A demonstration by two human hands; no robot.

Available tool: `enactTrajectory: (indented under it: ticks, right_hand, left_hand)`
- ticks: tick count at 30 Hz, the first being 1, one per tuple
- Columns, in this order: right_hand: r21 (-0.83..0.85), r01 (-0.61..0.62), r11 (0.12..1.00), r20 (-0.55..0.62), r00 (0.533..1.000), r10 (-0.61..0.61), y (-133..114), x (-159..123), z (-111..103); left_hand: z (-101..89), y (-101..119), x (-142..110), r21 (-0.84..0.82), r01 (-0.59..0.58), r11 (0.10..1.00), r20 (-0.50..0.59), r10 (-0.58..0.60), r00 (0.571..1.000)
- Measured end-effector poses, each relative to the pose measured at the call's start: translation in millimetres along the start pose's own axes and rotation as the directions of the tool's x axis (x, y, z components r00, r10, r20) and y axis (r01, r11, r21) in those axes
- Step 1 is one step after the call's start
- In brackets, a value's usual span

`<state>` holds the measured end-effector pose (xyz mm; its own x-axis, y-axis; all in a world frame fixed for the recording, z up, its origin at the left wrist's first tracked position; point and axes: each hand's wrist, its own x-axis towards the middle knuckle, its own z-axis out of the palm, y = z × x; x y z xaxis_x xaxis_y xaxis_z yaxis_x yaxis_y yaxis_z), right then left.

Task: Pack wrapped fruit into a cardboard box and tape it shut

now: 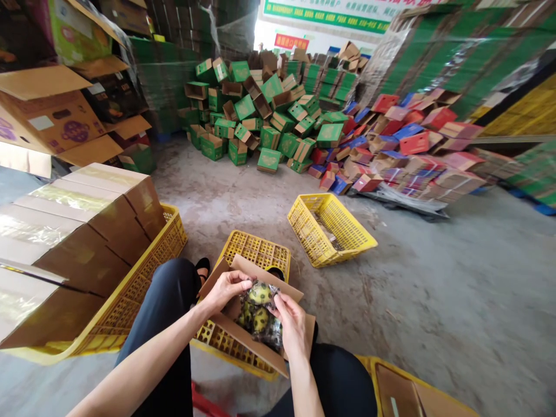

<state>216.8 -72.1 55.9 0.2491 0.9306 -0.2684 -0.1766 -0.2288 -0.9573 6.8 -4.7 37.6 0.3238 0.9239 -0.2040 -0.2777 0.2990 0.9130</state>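
Concrete floor (pixel 403 289), scuffed; green fruit cartons (pixel 269 139) lay heaped beyond. Left hand (pixel 228 289) and right hand (pixel 292 321) pinched the ends of a film-wrapped yellow-green fruit (pixel 260 293), held over the open cardboard box (pixel 247 343) atop an upturned yellow plastic crate (pixel 256 252).

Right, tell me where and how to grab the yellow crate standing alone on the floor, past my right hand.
Take the yellow crate by its rim, at two opposite sides, from above: its open top faces up and nothing inside rises past the edge, which should hook easily.
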Motion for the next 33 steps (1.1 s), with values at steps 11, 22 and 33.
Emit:
enactTrajectory:
  ticks: [11,22,33]
  right_hand:
    - [-0.035,0.028,0.999,0.006,1.0,-0.027,1.0,7.5,-2.7]
    - [-0.163,0.082,0.983,-0.023,0.996,-0.087,5.1,7.6,-9.5]
    - [-0.168,0.093,0.981,-0.003,0.995,-0.095,-8.5,1.9,1.7]
  left_hand:
    - [3.8,-2.2,4.9,-0.102,0.001,0.995,-0.181,-0.02,0.983]
    - [7.5,7.9,-8.8,-0.069,0.137,0.988,0.202,-0.12,0.972]
    - [4.2,-0.6,-2.8,-0.011,0.012,1.0,0.154,-0.01,0.988]
